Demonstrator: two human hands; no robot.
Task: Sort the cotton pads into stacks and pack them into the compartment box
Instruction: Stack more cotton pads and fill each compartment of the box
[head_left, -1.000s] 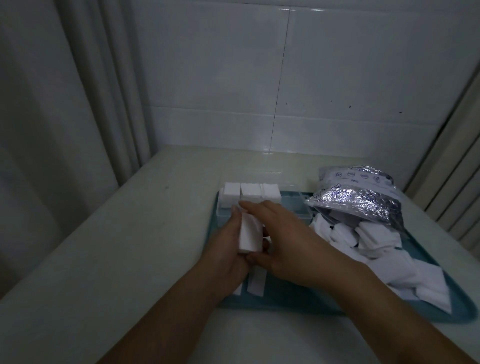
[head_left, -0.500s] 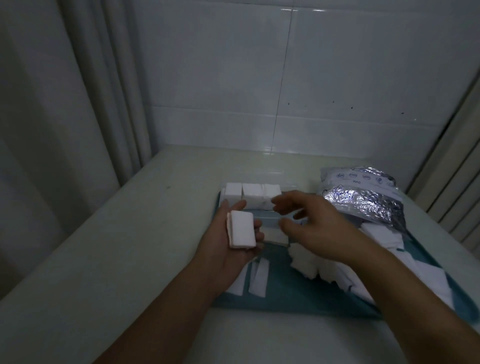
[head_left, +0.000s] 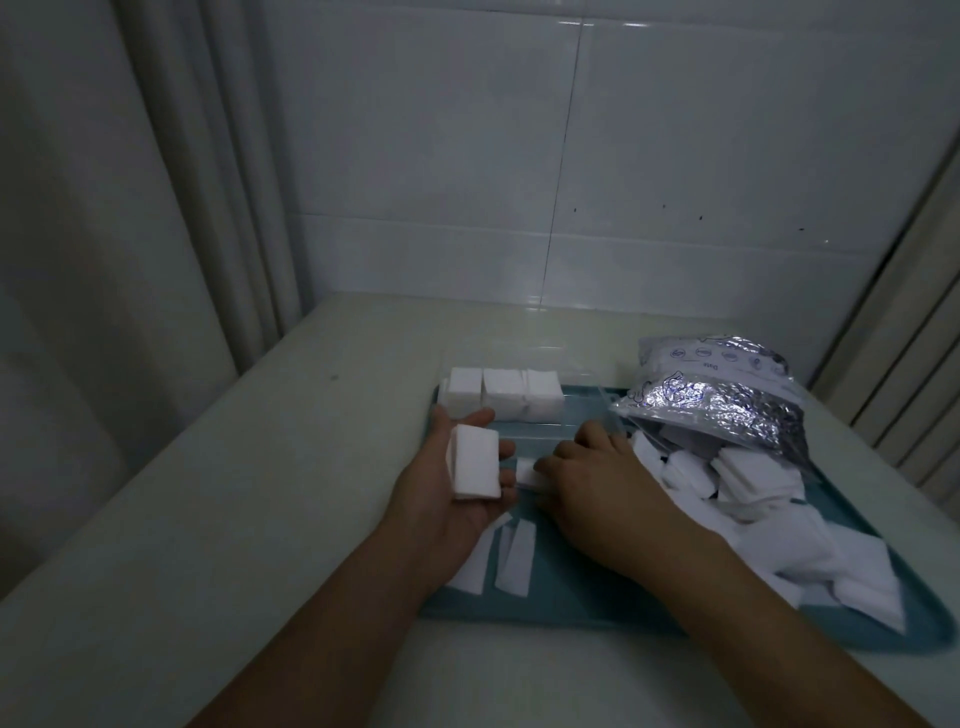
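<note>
1. Stack of white rectangular cotton pads (head_left: 475, 462): lies across your left hand (head_left: 457, 488), palm up; thumb and fingertips curl round its edges, so the hand is grasping it, just above the tray's left edge.
2. Your right hand (head_left: 597, 480): palm down on the tray, fingers bent onto a small white pad (head_left: 527, 474) beside the left fingertips; cannot tell if it's actually pinched.
3. Clear plastic compartment box (head_left: 576, 410): at the tray's far end; three white pad stacks (head_left: 504, 397) fill its left compartments, standing side by side, touching.
4. Loose white pads (head_left: 748, 483): heaped on the tray's right half, spilling from a crinkled silver foil bag (head_left: 722, 395).
5. Flat pads (head_left: 514, 564): lie near your left wrist.
6. Teal flat tray (head_left: 571, 597): rests on a pale countertop (head_left: 260, 493), w/ white tiled wall (head_left: 571, 182) behind.
</note>
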